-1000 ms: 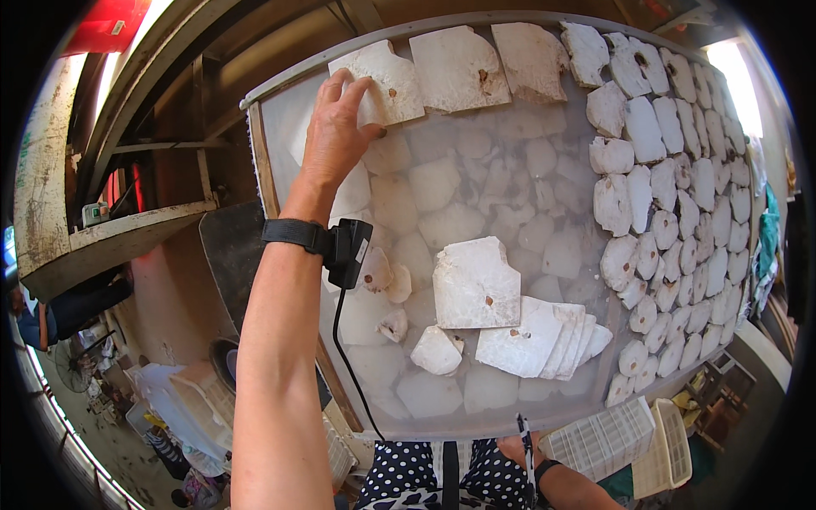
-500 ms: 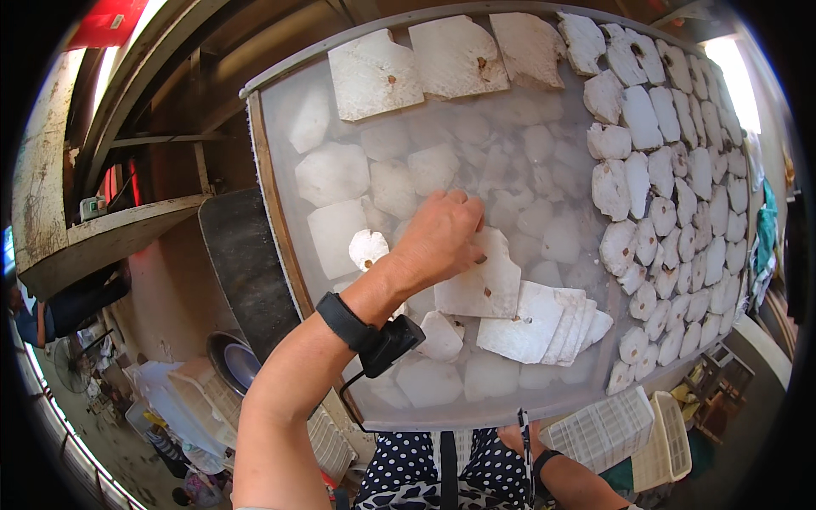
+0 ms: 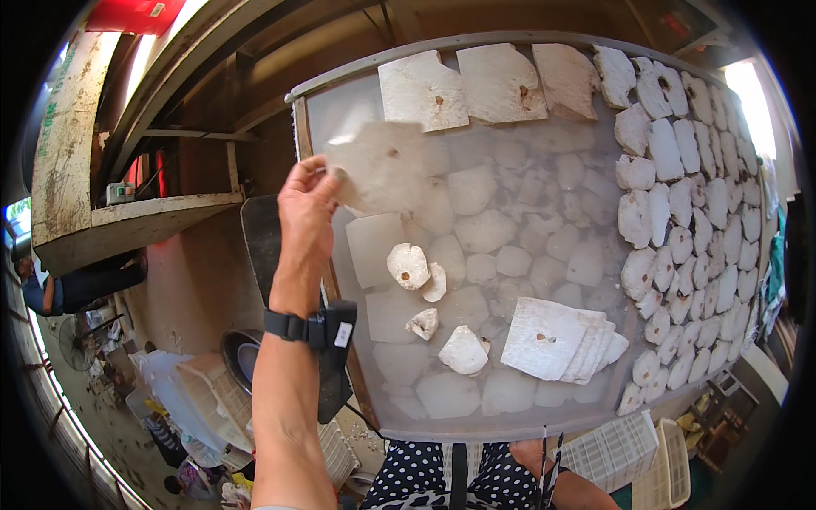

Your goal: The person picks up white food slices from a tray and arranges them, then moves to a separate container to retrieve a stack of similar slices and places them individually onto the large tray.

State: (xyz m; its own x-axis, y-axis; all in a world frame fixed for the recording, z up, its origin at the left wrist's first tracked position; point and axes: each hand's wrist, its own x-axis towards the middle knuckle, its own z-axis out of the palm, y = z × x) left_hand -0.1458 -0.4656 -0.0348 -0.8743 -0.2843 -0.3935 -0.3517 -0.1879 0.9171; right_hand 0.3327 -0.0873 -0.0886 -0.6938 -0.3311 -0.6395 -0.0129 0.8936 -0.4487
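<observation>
My left hand (image 3: 310, 197) grips the left edge of a flat white slab (image 3: 382, 166), blurred by motion, over the upper left of a framed mesh screen (image 3: 625, 327). Nearest my lap, my right hand (image 3: 529, 456) is partly hidden below the screen's near edge, beside a thin, dark, two-pronged tool (image 3: 545, 463); its grip is unclear. A fanned stack of white slabs (image 3: 552, 338) lies at the screen's near right. Smaller pieces lie left of it: a round one with a brown hole (image 3: 408, 266), a crumbly bit (image 3: 422, 323) and an angular chunk (image 3: 464, 350).
Large slabs (image 3: 501, 83) line the far edge, and rows of smaller pieces (image 3: 667, 212) cover the right side. More pale pieces show through the mesh. White plastic baskets (image 3: 608, 442) stand at the lower right. A dark board (image 3: 262, 242) and wooden ledge (image 3: 127, 225) flank the left side.
My left hand has lifted a slab from beside the stack and carried it to the far left. The small pieces its arm covered now show. My right hand stays low by my lap.
</observation>
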